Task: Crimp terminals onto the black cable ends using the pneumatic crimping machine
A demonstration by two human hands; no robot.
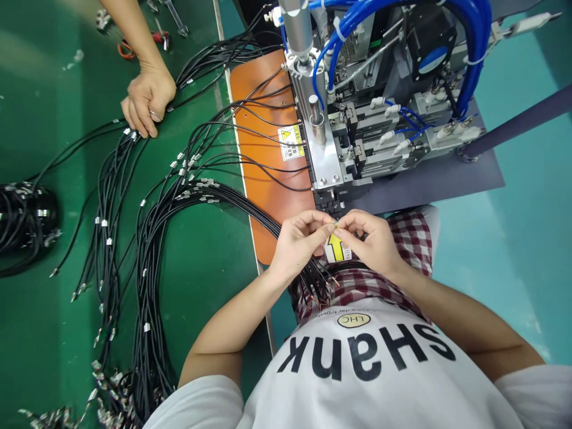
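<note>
My left hand (300, 241) is closed, thumb and fingers pinched at the front of the machine. Its fingertips meet those of my right hand (370, 238), also pinched, around fine wire ends (337, 224). The rest of that wire is hidden by my fingers. Just below is a label with a yellow arrow (335, 247). A thick bundle of black cables (250, 205) runs under my left wrist onto my lap, where stripped cable ends (328, 283) show. Several single cables lead across an orange plate (263, 149) into the machine (324, 143).
At the upper left, a co-worker's hand (149, 98) rests on another cable bundle (116, 196) on the green table (201, 286). A coil of black cable (27, 220) lies far left. Pliers (127, 49) and a wrench (176, 18) lie at the back. Blue air hoses (476, 47) arch over the machine.
</note>
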